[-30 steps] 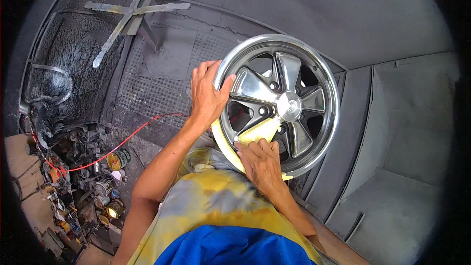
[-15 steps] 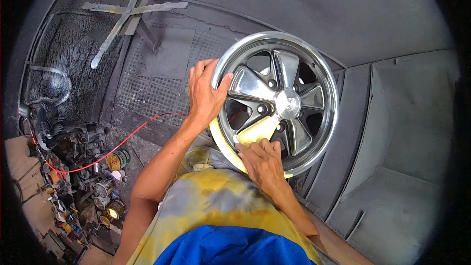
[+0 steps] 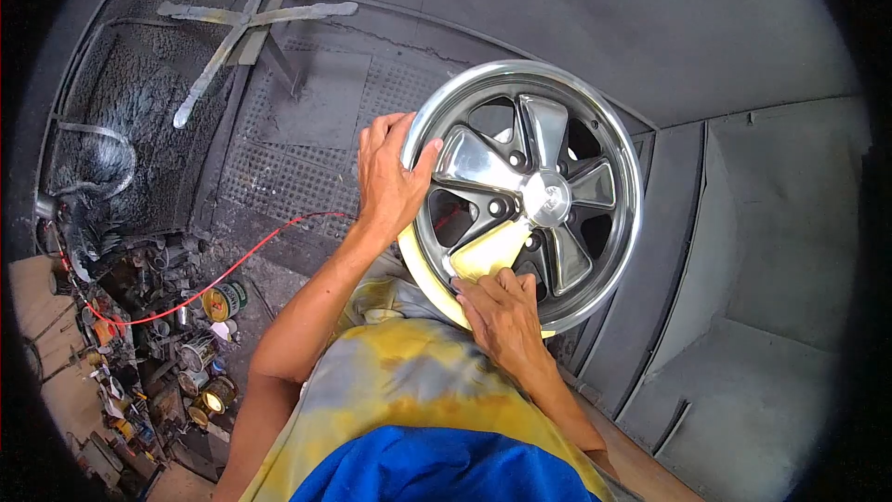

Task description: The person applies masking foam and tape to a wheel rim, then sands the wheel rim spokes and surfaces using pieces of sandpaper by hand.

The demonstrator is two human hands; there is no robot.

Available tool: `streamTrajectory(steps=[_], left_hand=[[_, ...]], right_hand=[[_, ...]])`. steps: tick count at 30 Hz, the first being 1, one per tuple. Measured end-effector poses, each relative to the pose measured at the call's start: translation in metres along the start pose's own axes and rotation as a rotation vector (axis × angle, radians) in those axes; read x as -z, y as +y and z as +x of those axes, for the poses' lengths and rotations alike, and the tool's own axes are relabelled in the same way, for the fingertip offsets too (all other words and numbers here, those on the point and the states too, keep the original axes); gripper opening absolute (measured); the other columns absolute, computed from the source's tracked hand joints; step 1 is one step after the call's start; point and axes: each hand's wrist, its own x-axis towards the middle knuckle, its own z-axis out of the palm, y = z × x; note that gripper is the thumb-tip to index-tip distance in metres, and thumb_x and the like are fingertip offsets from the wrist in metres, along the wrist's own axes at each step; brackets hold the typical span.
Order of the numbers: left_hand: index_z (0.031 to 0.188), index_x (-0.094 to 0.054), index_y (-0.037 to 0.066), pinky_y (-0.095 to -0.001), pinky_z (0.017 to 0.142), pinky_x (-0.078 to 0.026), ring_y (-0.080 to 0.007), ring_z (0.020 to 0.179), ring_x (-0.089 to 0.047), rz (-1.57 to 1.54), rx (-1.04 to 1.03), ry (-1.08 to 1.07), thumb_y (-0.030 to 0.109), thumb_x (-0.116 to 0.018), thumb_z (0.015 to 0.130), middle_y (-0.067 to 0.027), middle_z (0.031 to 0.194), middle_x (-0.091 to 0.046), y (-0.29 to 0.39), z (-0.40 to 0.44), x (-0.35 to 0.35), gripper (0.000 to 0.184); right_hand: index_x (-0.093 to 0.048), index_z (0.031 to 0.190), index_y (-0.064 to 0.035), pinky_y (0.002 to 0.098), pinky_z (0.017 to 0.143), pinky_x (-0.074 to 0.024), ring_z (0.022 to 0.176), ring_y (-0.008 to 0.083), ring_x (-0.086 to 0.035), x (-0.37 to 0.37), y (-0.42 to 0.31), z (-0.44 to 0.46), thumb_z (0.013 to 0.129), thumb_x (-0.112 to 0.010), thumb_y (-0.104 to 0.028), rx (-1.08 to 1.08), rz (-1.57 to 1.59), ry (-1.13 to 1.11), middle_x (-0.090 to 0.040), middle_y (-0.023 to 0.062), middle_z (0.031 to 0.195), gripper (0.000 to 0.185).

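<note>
Right of centre, your left hand [image 3: 388, 177] clasps a round, silver metal wheel [image 3: 546, 200], fingers closed over its rim [image 3: 636, 195]; your right hand [image 3: 503, 311] curls, grip unclear, at one yellow-showing spoke [image 3: 491, 249]; four others gleam silver.

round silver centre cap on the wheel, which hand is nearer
Right. The right hand is below the round silver centre cap, fingers at a yellow-looking metal spoke. The left hand is farther off, holding the polished metal rim, left of the cap.

wall [image 3: 650, 37]: dull grey | floor [image 3: 288, 188]: dark, dot-patterned | cross-shaped stand [image 3: 249, 20]: upper left | cans [image 3: 224, 301]: amid clutter, lower left
</note>
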Motion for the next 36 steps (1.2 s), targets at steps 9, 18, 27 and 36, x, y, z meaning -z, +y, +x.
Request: streamTrajectory(steps=[9,18,27,36], left_hand=[[0.138,-0.073,-0.002,-0.0476,0.11,-0.049,-0.0374,0.125,-0.062,-0.003,0.0,-0.003,0.024,-0.082,0.1,-0.0178,0.134,-0.069,0.0,0.0,0.001,0.047],[0.139,-0.073,-0.003,-0.0474,0.11,-0.049,-0.0372,0.124,-0.062,-0.006,0.0,-0.008,0.023,-0.082,0.1,-0.0178,0.134,-0.069,0.002,-0.001,0.002,0.048],[0.139,-0.072,-0.003,-0.0472,0.111,-0.048,-0.0367,0.125,-0.062,-0.001,0.005,-0.001,0.023,-0.083,0.1,-0.0173,0.135,-0.068,0.003,-0.005,0.003,0.048],[0.139,-0.073,-0.001,-0.0475,0.111,-0.049,-0.0373,0.125,-0.062,0.001,0.011,0.005,0.023,-0.083,0.099,-0.0177,0.135,-0.068,0.005,-0.006,0.002,0.047]], right_hand=[[-0.08,0.129,-0.0087,0.0447,0.083,-0.0383,0.094,0.0246,-0.056,-0.006,-0.003,0.005,0.098,-0.08,-0.014,0.001,0.006,0.033,-0.064,0.0016,0.095,0.032],[-0.08,0.128,-0.0089,0.0427,0.081,-0.0368,0.087,0.025,-0.057,-0.012,-0.006,0.012,0.096,-0.082,-0.01,-0.004,0.014,0.098,-0.067,0.0033,0.091,0.032],[-0.081,0.127,-0.0091,0.0433,0.082,-0.0372,0.087,0.0248,-0.056,-0.008,-0.009,0.016,0.097,-0.082,-0.012,0.004,0.003,0.095,-0.065,0.0031,0.091,0.03],[-0.079,0.129,-0.0105,0.0428,0.081,-0.0372,0.087,0.0251,-0.055,-0.013,-0.004,0.015,0.097,-0.082,-0.013,0.019,0.009,0.094,-0.065,0.0027,0.092,0.033]])
